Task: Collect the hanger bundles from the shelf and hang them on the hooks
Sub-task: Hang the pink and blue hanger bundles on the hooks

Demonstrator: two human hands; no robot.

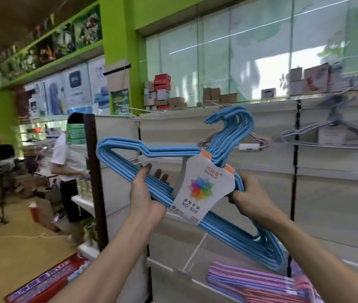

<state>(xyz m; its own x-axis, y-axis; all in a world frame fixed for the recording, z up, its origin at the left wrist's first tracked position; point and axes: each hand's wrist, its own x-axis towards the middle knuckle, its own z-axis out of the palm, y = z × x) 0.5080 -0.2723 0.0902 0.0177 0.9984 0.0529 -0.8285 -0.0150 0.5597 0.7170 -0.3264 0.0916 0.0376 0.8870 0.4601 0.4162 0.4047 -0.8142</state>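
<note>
Fingers of left hand [144, 193] and right hand [252, 196] both curled round bundle of blue plastic-coated wire hangers [228, 228] with white card label; long axis tilted, hook ends above right fingers, nearest pegboard hooks beyond; purple hanger bundle [250, 281] below on shelf

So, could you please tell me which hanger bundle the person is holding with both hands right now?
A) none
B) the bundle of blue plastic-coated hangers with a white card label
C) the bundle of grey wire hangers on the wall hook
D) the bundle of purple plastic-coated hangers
B: the left hand and the right hand both grip the bundle of blue plastic-coated hangers, while the purple bundle lies below.
</note>
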